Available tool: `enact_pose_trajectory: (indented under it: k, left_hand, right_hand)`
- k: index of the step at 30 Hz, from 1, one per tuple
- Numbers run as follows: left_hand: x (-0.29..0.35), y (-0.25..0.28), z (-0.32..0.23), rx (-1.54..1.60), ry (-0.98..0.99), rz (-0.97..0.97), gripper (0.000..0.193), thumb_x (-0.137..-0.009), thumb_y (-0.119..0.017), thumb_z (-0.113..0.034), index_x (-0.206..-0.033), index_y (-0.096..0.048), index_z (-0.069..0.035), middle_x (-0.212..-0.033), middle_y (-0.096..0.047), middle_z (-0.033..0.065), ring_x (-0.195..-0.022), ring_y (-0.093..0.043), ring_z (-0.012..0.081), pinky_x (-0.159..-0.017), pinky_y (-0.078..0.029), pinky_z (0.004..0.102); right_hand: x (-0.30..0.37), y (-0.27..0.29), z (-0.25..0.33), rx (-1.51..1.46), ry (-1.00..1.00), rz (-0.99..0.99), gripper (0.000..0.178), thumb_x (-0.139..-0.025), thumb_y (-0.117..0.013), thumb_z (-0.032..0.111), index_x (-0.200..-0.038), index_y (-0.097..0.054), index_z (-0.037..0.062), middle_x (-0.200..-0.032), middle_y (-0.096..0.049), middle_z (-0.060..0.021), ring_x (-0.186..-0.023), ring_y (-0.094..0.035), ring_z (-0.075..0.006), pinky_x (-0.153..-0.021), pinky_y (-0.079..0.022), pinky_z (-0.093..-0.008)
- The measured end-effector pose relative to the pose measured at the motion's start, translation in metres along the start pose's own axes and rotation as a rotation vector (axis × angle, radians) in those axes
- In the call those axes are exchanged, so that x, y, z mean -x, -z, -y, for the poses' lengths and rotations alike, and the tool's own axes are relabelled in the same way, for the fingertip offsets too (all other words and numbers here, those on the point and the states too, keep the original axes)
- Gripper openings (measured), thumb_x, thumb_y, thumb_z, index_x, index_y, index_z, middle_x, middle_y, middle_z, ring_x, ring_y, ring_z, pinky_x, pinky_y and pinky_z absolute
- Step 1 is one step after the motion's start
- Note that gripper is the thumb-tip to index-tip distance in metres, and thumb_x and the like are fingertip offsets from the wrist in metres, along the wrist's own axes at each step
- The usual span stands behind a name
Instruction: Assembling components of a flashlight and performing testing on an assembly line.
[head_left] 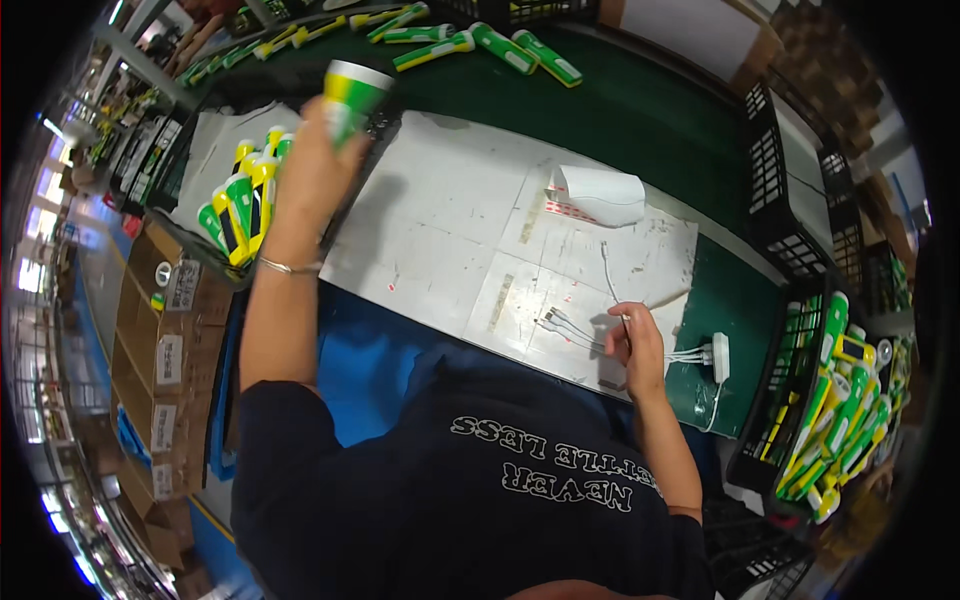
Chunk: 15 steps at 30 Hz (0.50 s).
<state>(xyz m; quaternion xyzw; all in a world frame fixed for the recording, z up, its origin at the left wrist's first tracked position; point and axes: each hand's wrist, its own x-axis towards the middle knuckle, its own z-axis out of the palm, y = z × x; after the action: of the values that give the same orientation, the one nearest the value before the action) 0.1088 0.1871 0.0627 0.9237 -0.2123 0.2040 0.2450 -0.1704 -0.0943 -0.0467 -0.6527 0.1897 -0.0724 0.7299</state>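
Raised over the left end of the white work board, my left hand (315, 170) is wrapped round a green, yellow and white flashlight (352, 100), its wide white head tilted up and slightly blurred. Beneath that arm, a crate (200, 245) holds several more flashlights (240, 205). My right hand (638, 345) is at the board's right side, fingers pinched on a white charging cable (610, 270) whose plug end points away from me. Other white cables (565, 325) lie beside it on the board. They run under my hand toward a white multi-port charger (720, 357).
A curled white paper sheet (605, 195) lies on the white board (440, 220). Several flashlights (500, 48) lie along the far side of the green bench (620, 110). Black crates stand on the right, one full of flashlights (845, 420). Cardboard boxes (165, 360) stand at the left.
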Motion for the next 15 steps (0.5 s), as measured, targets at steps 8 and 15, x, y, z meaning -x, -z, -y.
enact_pose_trajectory:
  k: [8, 15]
  left_hand:
    - [0.007, 0.026, 0.227, -0.147, 0.391, 0.360, 0.061, -0.077, -0.059, -0.017, -0.129, -0.033, 0.002, -0.118, -0.050, 0.0266, -0.113, -0.048, 0.0379, -0.095, -0.039, 0.0393]
    - [-0.078, -0.022, 0.122, -0.339, -0.031, 0.048, 0.063, -0.078, -0.066, -0.025, -0.131, -0.039, -0.005, -0.119, -0.045, 0.0256, -0.109, -0.047, 0.0394, -0.094, -0.040, 0.0409]
  right_hand:
    - [-0.013, -0.010, -0.016, 0.059, 0.003, 0.119, 0.030, -0.096, -0.037, 0.031, -0.099, -0.053, 0.0059, -0.062, -0.049, 0.0001, -0.055, -0.040, -0.0048, -0.052, -0.031, -0.0193]
    - [-0.022, -0.011, -0.007, 0.210, 0.066, 0.158, 0.024, -0.093, -0.045, 0.024, -0.098, -0.053, 0.0014, -0.062, -0.051, -0.0014, -0.059, -0.049, -0.0080, -0.057, -0.040, -0.0231]
